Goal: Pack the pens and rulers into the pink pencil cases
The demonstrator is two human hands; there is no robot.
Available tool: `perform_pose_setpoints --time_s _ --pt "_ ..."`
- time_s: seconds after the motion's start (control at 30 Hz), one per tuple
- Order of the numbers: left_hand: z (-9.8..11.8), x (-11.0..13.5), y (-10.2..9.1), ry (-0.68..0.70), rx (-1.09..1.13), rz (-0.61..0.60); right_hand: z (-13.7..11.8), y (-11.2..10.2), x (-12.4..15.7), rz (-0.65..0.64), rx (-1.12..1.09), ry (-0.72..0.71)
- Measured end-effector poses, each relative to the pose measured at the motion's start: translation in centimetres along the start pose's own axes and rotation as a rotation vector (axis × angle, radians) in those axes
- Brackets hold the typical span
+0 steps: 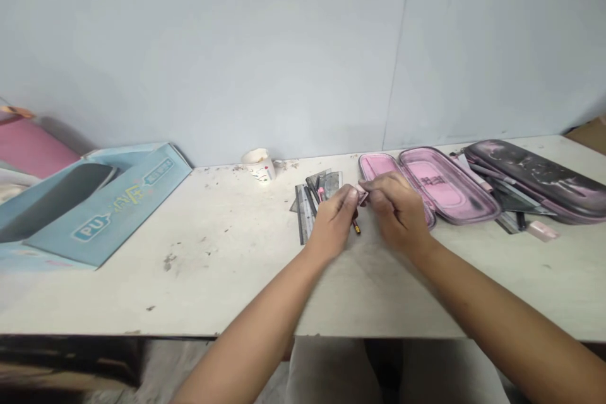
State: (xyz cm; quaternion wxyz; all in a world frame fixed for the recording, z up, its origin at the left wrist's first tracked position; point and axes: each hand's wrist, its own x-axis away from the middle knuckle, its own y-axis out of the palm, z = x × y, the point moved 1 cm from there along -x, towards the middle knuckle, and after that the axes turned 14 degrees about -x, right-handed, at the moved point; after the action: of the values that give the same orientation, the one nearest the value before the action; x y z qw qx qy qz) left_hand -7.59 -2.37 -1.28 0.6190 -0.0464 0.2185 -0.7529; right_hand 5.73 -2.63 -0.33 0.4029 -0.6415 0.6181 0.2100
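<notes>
Close together above the table, my left hand (334, 222) and my right hand (396, 209) pinch a small pale pink item (361, 192) between their fingertips; its kind is mostly hidden. Just behind my left hand lie clear rulers (302, 218), dark pens (311, 194) and something with a pink tip (321, 192). A pencil (356, 227) with a yellow-and-black end shows below the fingers. Beyond my right hand, an open pencil case (452, 188) with pink lining lies spread flat, partly covered by that hand.
At the right rest a closed black-and-pink case (544, 177), more stationery (514, 199) and a pinkish block (542, 231). A paper cup (260, 165) stands near the wall. To the left is a blue box (118, 208) with a dark object (57, 202) inside. Crumbs dot the table (213, 290).
</notes>
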Motion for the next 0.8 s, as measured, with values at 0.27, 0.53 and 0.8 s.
perform_pose_setpoints --time_s 0.27,0.53,0.8 --pt "-0.1 -0.8 -1.3 -0.250 0.533 -0.012 0.1 1.0 0.9 -0.153 -0.190 0.134" --pt "0.2 -0.9 -4.4 -0.163 0.949 0.137 0.4 3.3 1.9 -0.358 -0.836 0.593" --pt "-0.2 -0.8 -3.9 -0.200 1.034 0.165 1.1 4.0 1.9 -0.259 -1.124 0.767"
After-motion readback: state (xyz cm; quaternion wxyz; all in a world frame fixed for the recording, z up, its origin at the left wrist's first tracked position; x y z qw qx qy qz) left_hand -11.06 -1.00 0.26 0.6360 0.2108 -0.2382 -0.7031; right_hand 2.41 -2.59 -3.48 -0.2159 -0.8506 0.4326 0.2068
